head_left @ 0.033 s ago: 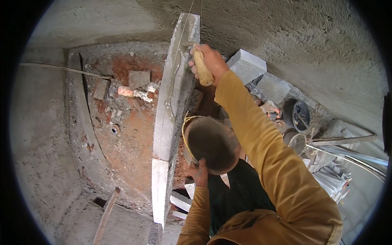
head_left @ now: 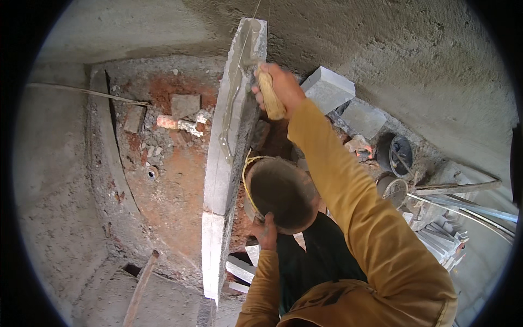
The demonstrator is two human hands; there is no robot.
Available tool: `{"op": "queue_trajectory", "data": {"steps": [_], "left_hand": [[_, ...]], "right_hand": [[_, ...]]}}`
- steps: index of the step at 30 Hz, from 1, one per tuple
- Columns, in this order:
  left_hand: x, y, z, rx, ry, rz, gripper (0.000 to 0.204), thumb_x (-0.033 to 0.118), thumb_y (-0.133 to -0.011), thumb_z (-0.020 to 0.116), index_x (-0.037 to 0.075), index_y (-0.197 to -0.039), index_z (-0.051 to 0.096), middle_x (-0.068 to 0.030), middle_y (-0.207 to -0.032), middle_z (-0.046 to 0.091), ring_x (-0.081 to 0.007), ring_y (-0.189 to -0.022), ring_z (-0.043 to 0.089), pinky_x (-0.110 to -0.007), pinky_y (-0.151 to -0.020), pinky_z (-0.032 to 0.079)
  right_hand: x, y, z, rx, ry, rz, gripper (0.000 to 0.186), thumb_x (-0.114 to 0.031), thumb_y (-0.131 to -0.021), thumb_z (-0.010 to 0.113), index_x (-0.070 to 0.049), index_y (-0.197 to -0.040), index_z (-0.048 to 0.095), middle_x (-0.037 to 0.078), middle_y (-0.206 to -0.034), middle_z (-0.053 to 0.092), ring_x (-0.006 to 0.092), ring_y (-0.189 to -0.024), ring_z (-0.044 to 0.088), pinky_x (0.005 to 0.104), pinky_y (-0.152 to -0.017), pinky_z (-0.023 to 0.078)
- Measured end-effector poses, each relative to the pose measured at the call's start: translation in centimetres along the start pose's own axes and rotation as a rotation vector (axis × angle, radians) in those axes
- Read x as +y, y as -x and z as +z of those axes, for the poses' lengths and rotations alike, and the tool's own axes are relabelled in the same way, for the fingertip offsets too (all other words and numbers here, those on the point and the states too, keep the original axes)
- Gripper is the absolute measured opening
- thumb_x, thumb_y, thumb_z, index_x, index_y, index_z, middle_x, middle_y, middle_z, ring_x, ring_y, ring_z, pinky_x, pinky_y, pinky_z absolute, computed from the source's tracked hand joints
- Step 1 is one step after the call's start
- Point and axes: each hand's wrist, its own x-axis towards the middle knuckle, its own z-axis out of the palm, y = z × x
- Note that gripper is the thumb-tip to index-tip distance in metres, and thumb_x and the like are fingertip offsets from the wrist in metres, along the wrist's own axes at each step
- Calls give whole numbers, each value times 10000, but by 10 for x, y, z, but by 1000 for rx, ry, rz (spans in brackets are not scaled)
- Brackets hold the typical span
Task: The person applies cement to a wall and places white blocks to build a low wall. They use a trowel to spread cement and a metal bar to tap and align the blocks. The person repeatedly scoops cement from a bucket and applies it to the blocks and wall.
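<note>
- Nearest me, the left hand [head_left: 265, 231] was closed on the near edge of the bucket [head_left: 309, 210], thumb over the rim; how its fingers sat beneath, I could not tell. I judged that this grip kept the bucket steady, close beside the wall, so that its grey mix stayed within reach.
- Further out, I saw the right hand [head_left: 280, 84] wrapped tightly around a wooden handle [head_left: 271, 97], at the far end of the wall [head_left: 218, 180]. Its metal end was mostly hidden, so I could not make out its shape.
- Wet mortar [head_left: 231, 109] lay in a wavy strip along the wall top, probably put there as bedding. The string [head_left: 256, 10] ran lengthwise over it, likely as a straight guide.
- I counted one held bucket, one handled tool, two hands and one visible joint across the wall top.
- Beyond the right forearm I counted two pale blocks, one tilted [head_left: 329, 87] and one lying lower [head_left: 364, 117], then two more containers: a black bucket [head_left: 385, 155] and a greyish one [head_left: 393, 188]. The grey strips [head_left: 444, 240] were heaped too closely to count.
</note>
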Motion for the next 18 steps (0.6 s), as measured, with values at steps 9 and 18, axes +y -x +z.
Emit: {"op": "queue_trajectory", "data": {"steps": [9,18], "left_hand": [[-8,-10,-4,15,-127,111,152,115,-813,617,-34,-835,597,-12,-749,598,-86,-666,497,-271,-595,432],[-24,-19,-5,-52,-97,36,158,89,-831,601,-33,-930,616,-37,-870,636,-107,-766,543,-269,-699,448]], "right_hand": [[84,95,-18,-86,64,195,411,-394,-947,466,-65,-1186,527,82,-690,550,159,-435,515,296,-382,430],[108,136,-27,-154,223,330,393,-367,-966,498,-54,-1203,521,63,-710,550,127,-482,524,266,-434,459]]}}
